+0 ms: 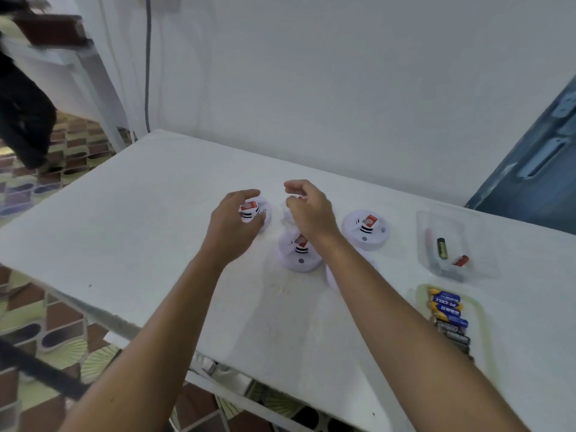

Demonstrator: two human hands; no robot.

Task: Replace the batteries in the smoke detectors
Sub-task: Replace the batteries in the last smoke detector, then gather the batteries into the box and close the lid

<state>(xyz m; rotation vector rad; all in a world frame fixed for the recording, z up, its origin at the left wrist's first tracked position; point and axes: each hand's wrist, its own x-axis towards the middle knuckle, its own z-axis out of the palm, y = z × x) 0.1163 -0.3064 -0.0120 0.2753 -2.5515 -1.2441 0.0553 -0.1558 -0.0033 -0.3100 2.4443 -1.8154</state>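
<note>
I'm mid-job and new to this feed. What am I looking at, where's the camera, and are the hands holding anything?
No machine here: these are a person's two bare hands, filmed by one camera on their head, looking down at a white table. The left hand curls round the leftmost detector. The right hand hovers curled over another, mostly hidden, so its grip is unclear. Nearby lie other detectors. A clear tray holds loose batteries; a second tray holds a row of batteries.

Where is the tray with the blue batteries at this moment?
In the head view, the tray lies on the right side of the white table, nearer the person than the clear container.
</note>
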